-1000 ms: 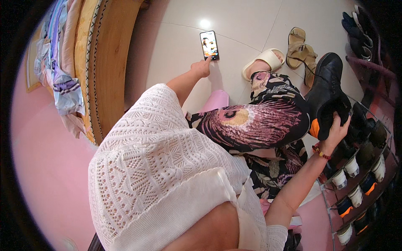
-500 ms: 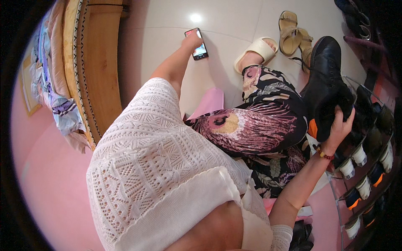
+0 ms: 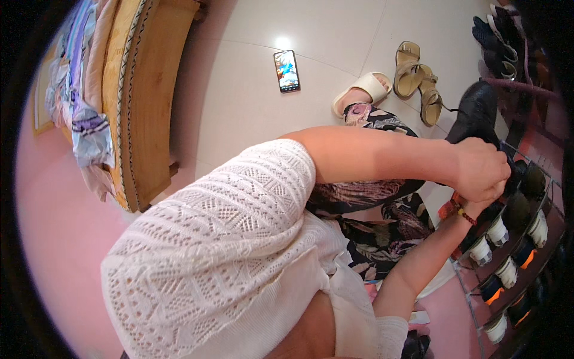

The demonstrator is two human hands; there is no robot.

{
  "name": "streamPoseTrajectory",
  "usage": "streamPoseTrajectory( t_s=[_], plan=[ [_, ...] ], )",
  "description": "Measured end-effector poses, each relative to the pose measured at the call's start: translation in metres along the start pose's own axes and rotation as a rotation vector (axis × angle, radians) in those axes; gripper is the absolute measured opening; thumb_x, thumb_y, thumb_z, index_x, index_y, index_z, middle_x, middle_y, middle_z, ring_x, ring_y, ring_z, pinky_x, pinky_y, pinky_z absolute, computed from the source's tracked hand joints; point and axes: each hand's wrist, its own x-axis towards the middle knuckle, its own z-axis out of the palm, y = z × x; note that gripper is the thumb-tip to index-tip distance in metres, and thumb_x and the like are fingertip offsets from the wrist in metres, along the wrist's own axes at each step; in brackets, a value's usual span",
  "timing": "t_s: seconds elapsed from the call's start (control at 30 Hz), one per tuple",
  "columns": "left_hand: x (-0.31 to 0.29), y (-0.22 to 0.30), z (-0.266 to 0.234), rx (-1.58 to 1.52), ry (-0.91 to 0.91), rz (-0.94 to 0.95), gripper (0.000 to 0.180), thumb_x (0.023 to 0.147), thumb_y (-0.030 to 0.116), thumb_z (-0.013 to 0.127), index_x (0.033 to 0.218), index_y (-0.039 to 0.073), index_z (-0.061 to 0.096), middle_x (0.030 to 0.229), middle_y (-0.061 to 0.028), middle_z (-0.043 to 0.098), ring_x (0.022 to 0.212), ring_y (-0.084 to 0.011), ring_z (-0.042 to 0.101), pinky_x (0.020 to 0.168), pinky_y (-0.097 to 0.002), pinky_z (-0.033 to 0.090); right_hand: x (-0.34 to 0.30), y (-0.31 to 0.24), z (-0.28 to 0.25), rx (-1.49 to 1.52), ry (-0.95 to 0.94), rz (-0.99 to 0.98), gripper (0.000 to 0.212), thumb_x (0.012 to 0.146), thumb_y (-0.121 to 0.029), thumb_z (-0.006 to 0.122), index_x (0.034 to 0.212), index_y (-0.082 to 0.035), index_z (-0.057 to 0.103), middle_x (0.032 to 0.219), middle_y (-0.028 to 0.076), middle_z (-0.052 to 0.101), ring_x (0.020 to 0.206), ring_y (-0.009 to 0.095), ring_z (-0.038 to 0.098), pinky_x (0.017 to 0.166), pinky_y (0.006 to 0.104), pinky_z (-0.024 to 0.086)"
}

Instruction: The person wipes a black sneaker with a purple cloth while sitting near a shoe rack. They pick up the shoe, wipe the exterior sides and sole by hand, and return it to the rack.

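Note:
A black lace-up shoe [image 3: 476,112] is held at the right, toe pointing away from me, one lace trailing to its left. My left hand [image 3: 483,170] reaches across my lap, its fingers curled closed on the shoe's opening. Just below it my right hand [image 3: 475,208], with a beaded bracelet [image 3: 465,215] at the wrist, is at the heel end; its fingers are mostly hidden behind my left hand. A bit of orange shows beside the wrist. The shoe's heel is covered by both hands. A lit phone [image 3: 287,71] lies on the tiled floor.
Tan sandals [image 3: 409,69] lie beyond my foot, which wears a cream slide [image 3: 378,87]. A rack [image 3: 514,263] with several shoes stands close on the right. A wooden bed frame [image 3: 146,102] with bedding runs along the left.
My left hand has left the phone and swung right onto the shoe. The shoe has shifted slightly toward me and to the right, still in my right hand.

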Motion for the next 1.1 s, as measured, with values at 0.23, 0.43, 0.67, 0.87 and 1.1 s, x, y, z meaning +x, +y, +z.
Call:
streamPoseTrajectory(
  t_s=[0.23, 0.43, 0.67, 0.87, 1.1],
  plan=[
    [0.027, 0.024, 0.042, 0.328, -0.267, -0.094, 0.048, 0.073, 0.039, 0.064, 0.102, 0.001, 0.061, 0.099, -0.0119, 0.064, 0.090, -0.0265, 0.061, 0.077, -0.0377, 0.046, 0.012, -0.001, -0.050, -0.244, 0.262, 0.270, 0.033, 0.080, -0.006, 0.067, 0.111, -0.003, 0.058, 0.101, 0.005, 0.065, 0.088, 0.014, 0.058, 0.078, 0.0290, 0.048],
    [0.035, 0.038, 0.028, 0.433, -0.852, 0.056, 0.039, 0.076, 0.039, 0.063, 0.100, 0.009, 0.069, 0.099, -0.0036, 0.068, 0.100, -0.0207, 0.061, 0.079, -0.0393, 0.043, 0.004, -0.018, -0.066, -0.477, 0.286, 0.278, 0.037, 0.080, -0.019, 0.063, 0.110, 0.001, 0.057, 0.101, 0.013, 0.065, 0.087, 0.022, 0.059, 0.081, 0.0340, 0.046],
    [0.021, 0.011, 0.079, 0.095, -0.573, -0.134, 0.031, 0.074, 0.029, 0.057, 0.084, 0.003, 0.070, 0.086, -0.0154, 0.068, 0.083, -0.0294, 0.066, 0.075, -0.0402, 0.047, 0.007, -0.011, -0.069, -0.306, 0.086, 0.218, 0.031, 0.087, -0.022, 0.061, 0.107, 0.001, 0.057, 0.097, 0.008, 0.062, 0.088, 0.016, 0.054, 0.081, 0.0302, 0.043],
    [0.034, 0.009, 0.076, -0.273, -0.368, -0.536, 0.041, 0.071, 0.034, 0.065, 0.088, -0.003, 0.068, 0.090, -0.0218, 0.067, 0.088, -0.0335, 0.065, 0.076, -0.0386, 0.052, 0.005, -0.025, -0.067, 0.216, 0.148, 0.366, 0.035, 0.094, -0.028, 0.055, 0.108, 0.004, 0.056, 0.097, 0.003, 0.058, 0.088, 0.012, 0.051, 0.080, 0.0258, 0.042],
    [0.040, 0.007, 0.068, -0.425, -0.315, -0.828, 0.045, 0.071, 0.037, 0.067, 0.089, -0.004, 0.068, 0.092, -0.0213, 0.067, 0.093, -0.0317, 0.065, 0.079, -0.0365, 0.051, -0.011, -0.036, -0.069, 0.129, 0.152, 0.368, 0.040, 0.094, -0.030, 0.054, 0.113, 0.005, 0.054, 0.107, 0.007, 0.059, 0.094, 0.014, 0.054, 0.084, 0.0266, 0.043]
  ],
)
